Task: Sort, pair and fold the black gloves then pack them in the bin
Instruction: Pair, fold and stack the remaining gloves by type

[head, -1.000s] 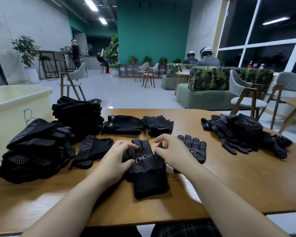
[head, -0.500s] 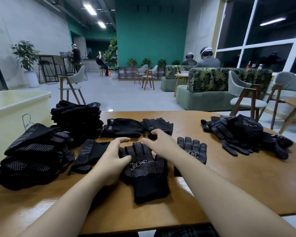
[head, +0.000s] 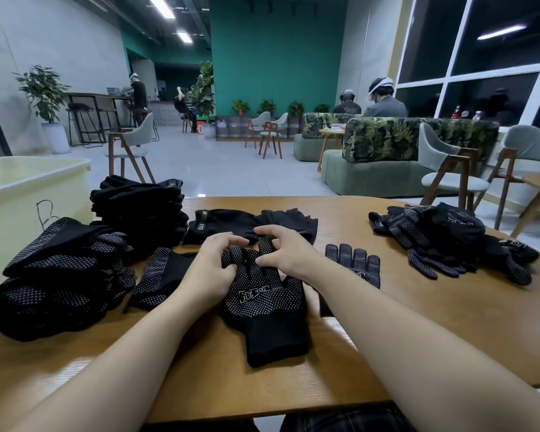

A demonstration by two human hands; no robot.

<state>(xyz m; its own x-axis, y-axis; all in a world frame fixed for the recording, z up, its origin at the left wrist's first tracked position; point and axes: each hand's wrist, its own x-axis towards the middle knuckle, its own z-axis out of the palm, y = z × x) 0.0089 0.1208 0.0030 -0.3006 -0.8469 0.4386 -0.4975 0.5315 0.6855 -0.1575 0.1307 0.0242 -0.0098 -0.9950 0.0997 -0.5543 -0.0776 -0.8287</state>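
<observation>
From the head view, a dotted black glove [head: 264, 302] lies flat on the wooden worktop [head: 418, 332], cuff toward the near edge and its finger sleeves pointing far. The left hand [head: 211, 275] rests on the glove's left side with curled fingers [head: 231, 240] pinching the sleeve tips; the right hand [head: 289, 255] meets it from the right, its curled fingers [head: 264, 230] pinching the same sleeve tips. Just right of this glove, partly under the right forearm, lies a second dotted glove [head: 354, 265]. A folded dotted glove [head: 159, 277] sits just left of the left hand. Farther left stands a stack of folded dotted gloves [head: 60, 275], with a taller stack of plain black gloves [head: 139, 210] behind it. A loose heap of gloves [head: 449, 243] lies well apart at the right. The pale bin [head: 16, 194] stands at the far left.
</observation>
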